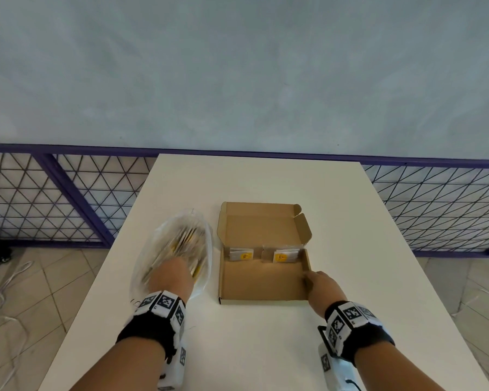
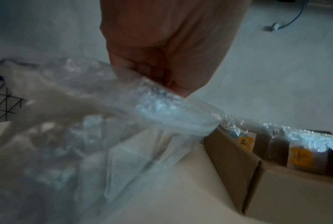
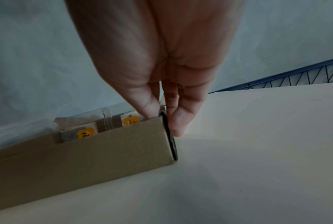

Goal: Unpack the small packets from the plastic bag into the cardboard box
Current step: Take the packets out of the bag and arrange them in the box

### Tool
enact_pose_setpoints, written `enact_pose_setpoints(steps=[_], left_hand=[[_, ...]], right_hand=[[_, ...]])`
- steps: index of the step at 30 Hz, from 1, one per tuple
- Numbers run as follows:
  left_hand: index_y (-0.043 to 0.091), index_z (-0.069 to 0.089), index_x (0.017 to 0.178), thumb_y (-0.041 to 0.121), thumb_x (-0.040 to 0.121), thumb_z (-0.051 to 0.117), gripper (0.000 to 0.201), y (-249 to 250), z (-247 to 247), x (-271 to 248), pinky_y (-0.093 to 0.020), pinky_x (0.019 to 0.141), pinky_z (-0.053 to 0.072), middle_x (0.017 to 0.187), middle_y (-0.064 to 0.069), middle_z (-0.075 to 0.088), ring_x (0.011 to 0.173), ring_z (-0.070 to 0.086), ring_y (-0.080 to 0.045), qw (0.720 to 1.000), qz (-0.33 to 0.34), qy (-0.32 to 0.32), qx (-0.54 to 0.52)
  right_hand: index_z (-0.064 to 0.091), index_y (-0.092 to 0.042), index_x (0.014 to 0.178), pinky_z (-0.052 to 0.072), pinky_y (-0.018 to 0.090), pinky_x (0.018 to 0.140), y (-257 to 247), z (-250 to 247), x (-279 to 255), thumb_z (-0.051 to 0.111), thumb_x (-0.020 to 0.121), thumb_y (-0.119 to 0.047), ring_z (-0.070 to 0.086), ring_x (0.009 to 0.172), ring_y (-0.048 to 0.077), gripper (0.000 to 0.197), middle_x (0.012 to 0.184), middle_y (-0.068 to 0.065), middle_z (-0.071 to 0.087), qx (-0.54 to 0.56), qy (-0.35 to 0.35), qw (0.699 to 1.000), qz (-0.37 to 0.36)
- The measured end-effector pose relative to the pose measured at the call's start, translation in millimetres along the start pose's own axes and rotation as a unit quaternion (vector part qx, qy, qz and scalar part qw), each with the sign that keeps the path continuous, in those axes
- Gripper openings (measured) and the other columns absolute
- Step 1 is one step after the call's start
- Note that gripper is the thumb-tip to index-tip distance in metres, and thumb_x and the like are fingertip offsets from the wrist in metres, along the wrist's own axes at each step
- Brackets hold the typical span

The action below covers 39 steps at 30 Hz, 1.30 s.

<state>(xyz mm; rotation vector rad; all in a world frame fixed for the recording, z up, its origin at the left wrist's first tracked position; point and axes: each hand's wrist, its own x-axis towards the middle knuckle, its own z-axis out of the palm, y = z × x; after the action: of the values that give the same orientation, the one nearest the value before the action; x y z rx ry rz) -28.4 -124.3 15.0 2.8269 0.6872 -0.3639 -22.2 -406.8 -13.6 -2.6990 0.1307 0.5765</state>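
With my right hand point(image 1: 323, 289) pinching the cardboard box point(image 1: 263, 280) wall at 3 o'clock, I'd have my left hand point(image 1: 171, 275), curled inside the plastic bag point(image 1: 158, 249) at 9 o'clock on something I cannot make out, draw one packet out slowly.

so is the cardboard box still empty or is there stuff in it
Not empty: two packets with yellow labels stand along the far wall of the cardboard box; the rest of its floor is bare.
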Motion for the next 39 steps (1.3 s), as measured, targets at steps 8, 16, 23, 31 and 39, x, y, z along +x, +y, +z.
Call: enact_pose_setpoints(steps=[8, 16, 23, 31, 39], left_hand=[[0.015, 0.059, 0.084, 0.013, 0.093, 0.041, 0.02, 9, -32, -8, -0.03, 0.067, 0.042, 0.089, -0.006, 0.063, 0.08, 0.056, -0.025, 0.987, 0.028, 0.057, -0.149], [0.01, 0.054, 0.075, 0.011, 0.09, 0.052, 0.015, 44, -64, -14, -0.027, 0.06, 0.05, 0.073, -0.006, 0.057, 0.063, 0.056, -0.019, 0.87, 0.123, 0.015, -0.478], [0.015, 0.059, 0.094, 0.022, 0.097, 0.046, 0.015, 77, -67, -37, -0.027, 0.061, 0.052, 0.089, -0.004, 0.061, 0.079, 0.06, -0.019, 0.771, 0.124, -0.182, -0.598], [0.012, 0.059, 0.116, 0.038, 0.097, 0.041, 0.037, 92, -50, -46, -0.026, 0.07, 0.047, 0.111, -0.005, 0.059, 0.095, 0.056, -0.018, 0.706, 0.115, -0.267, -0.646], [0.011, 0.059, 0.112, 0.016, 0.099, 0.041, 0.023, 103, -35, -58, -0.027, 0.079, 0.046, 0.096, -0.003, 0.063, 0.086, 0.058, -0.014, 0.691, 0.101, -0.36, -0.618]], right_hand=[[0.057, -0.017, 0.115, 0.042, 0.034, 0.093, -13, -12, -5, 0.041, 0.087, -0.01, 0.046, 0.108, 0.028, 0.033, 0.121, 0.006, 0.045, 0.037, 0.056, 0.998, 0.011], [0.03, -0.029, 0.143, 0.038, 0.016, 0.089, -79, -40, -29, 0.068, 0.08, -0.023, 0.044, 0.11, 0.007, 0.074, 0.141, -0.004, 0.034, 0.142, 0.115, 0.957, -0.224], [-0.003, -0.03, 0.148, 0.04, 0.024, 0.102, -105, -30, -43, 0.079, 0.07, -0.028, 0.033, 0.121, 0.005, 0.113, 0.155, -0.004, -0.015, 0.109, 0.084, 0.948, -0.289], [0.06, -0.01, 0.121, 0.04, 0.003, 0.072, -87, -38, -34, 0.046, 0.093, -0.002, 0.058, 0.083, -0.002, 0.033, 0.101, -0.001, 0.065, 0.276, 0.221, 0.906, -0.231], [0.063, -0.011, 0.098, 0.058, 0.032, 0.076, -84, -41, -33, 0.06, 0.089, -0.021, 0.069, 0.083, 0.008, 0.014, 0.09, -0.004, 0.072, 0.458, 0.181, 0.86, -0.138]])
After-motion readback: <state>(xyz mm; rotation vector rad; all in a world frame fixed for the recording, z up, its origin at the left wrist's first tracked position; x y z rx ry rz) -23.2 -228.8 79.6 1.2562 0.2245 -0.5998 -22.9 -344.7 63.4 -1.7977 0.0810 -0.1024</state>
